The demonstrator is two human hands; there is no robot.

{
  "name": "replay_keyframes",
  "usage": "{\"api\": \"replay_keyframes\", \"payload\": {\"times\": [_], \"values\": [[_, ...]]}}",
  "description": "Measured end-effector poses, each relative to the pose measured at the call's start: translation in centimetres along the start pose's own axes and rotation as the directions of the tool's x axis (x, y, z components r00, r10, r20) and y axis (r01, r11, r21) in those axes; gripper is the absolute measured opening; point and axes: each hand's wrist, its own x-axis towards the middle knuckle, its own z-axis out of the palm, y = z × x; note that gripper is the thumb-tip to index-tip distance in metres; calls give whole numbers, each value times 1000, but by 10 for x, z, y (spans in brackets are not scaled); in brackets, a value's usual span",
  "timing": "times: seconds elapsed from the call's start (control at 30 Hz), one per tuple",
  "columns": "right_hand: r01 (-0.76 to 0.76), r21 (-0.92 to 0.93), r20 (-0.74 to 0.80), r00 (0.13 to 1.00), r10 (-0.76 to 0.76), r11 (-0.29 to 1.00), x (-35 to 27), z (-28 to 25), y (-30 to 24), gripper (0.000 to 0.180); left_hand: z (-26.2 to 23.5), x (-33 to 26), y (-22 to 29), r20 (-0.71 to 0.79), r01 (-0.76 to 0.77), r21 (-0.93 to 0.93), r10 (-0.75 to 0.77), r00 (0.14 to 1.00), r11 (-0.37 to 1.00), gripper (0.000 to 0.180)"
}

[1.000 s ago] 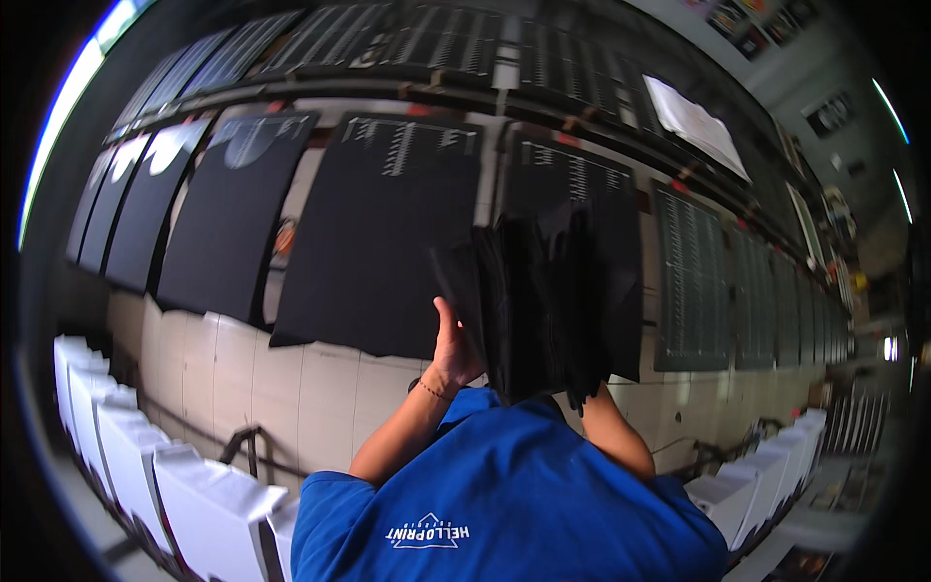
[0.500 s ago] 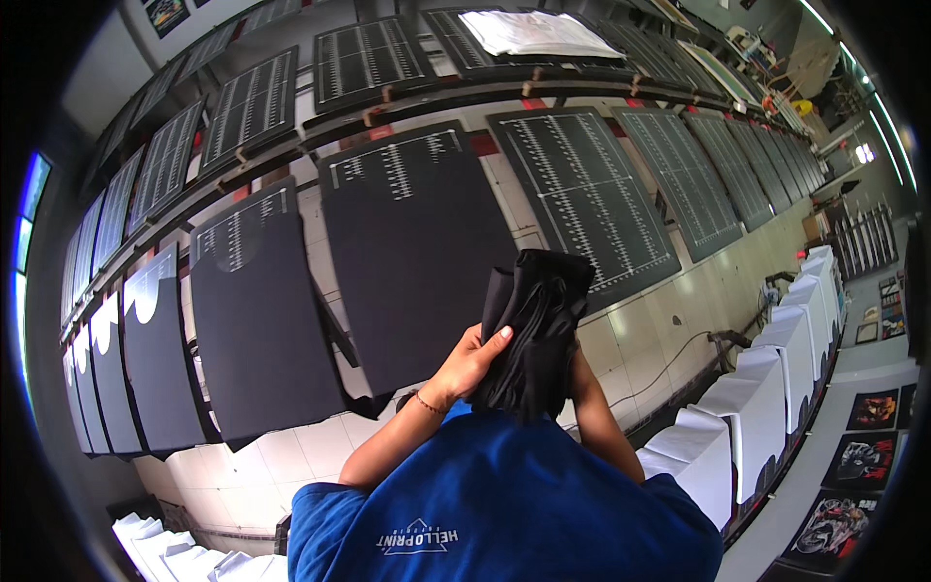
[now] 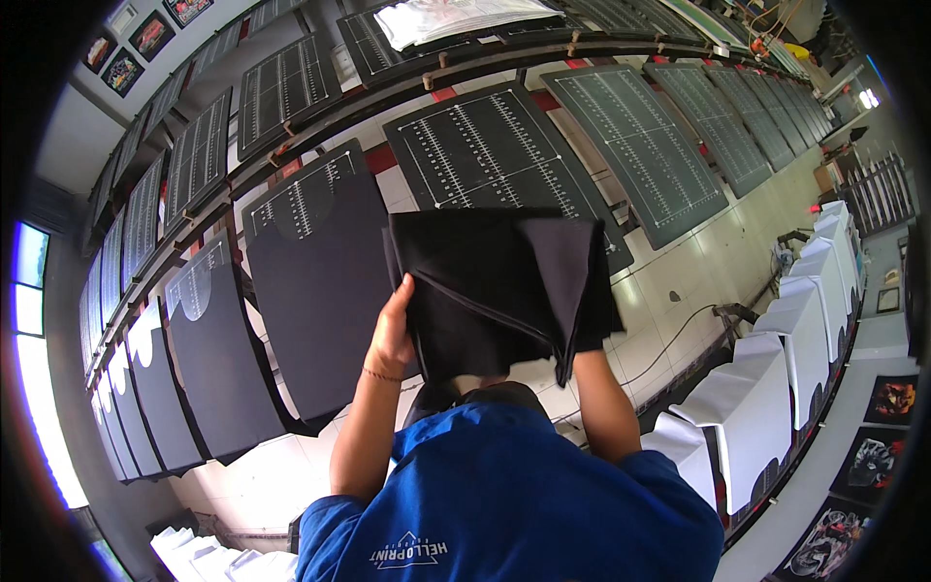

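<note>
A black cloth panel [image 3: 475,262], loosely folded with a flap hanging at its right, is spread between my two hands. My left hand [image 3: 393,325] grips its left edge, thumb up on the near face and the other fingers behind. My right hand [image 3: 588,361] holds up the cloth's right side from below; its fingers are hidden behind the fabric. Just beyond the cloth lies a bare dark printing board [image 3: 485,136] with white ruled marks. On the board to the left, a black cloth panel [image 3: 320,291] is laid flat, its curved neckline leaving the board's marks showing.
More boards with dark panels [image 3: 218,359] run off to the left. Bare boards [image 3: 635,145] continue to the right, and another row stands beyond a dark rail. White sheets [image 3: 446,21] lie on a far board. White panels [image 3: 752,403] drape over boards at the right.
The bunched black cloth has been opened out into a wider folded sheet. My hands have moved apart, the left one leftward. The view has shifted right along the boards.
</note>
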Motion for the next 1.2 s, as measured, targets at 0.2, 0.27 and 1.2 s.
{"api": "replay_keyframes", "payload": {"times": [0.2,0.27,1.2], "values": [[-1,-572,-363,897,-253,820,30,-74,-65,48,-94,76,-29,-65,66,-197,-80,995,978,50],[-10,-951,-195,798,-570,310,31,-54,-68,47,-107,82,-37,-297,-110,56,122,947,992,47],[586,-667,561,801,207,-460,83,136,54,89,-59,102,3,152,-223,507,168,974,833,14]]}}
